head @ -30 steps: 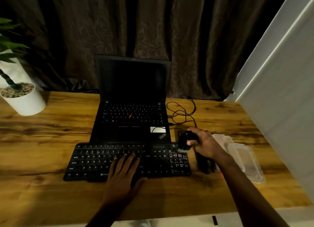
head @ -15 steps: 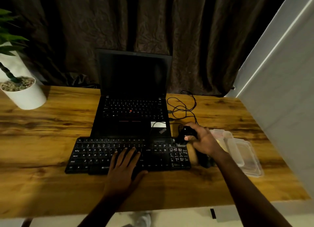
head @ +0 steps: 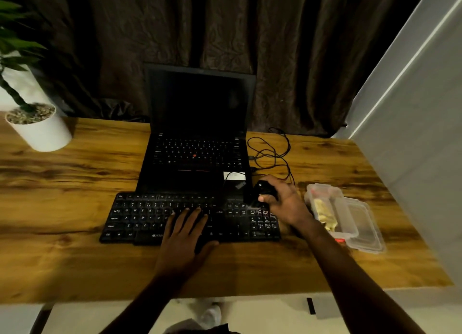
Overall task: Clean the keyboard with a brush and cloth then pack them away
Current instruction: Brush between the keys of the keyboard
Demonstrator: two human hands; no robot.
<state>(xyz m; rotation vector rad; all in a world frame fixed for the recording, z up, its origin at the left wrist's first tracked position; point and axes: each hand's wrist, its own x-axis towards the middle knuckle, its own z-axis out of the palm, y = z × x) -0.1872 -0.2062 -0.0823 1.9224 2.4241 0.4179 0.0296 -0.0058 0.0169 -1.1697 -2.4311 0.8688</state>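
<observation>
The keyboard (head: 190, 217) lies flat on the wooden desk (head: 75, 196), directly in front of the open laptop (head: 200, 138) and touching its front edge. Your left hand (head: 185, 236) rests open on the keys near the centre, fingers spread, pressing the board down. Your right hand (head: 282, 201) is closed around a dark object, judged to be the brush (head: 262, 190), held over the upper right corner of the keyboard.

Treat the keyboard as light, rigid and likely to slide on the smooth desk; keep the flat palm on it while you sweep. Key caps can lift off, so stroke along the rows with light pressure. Hold the brush by its body, bristles down.

The brush is black against black, and its bristles cannot be made out. Your right forearm covers part of the desk beside the keyboard. The clear plastic container (head: 345, 218) to the right holds something pale yellow, possibly the cloth; this cannot be confirmed. A black cable (head: 272, 148) loops behind the hand; its end is hidden.
</observation>
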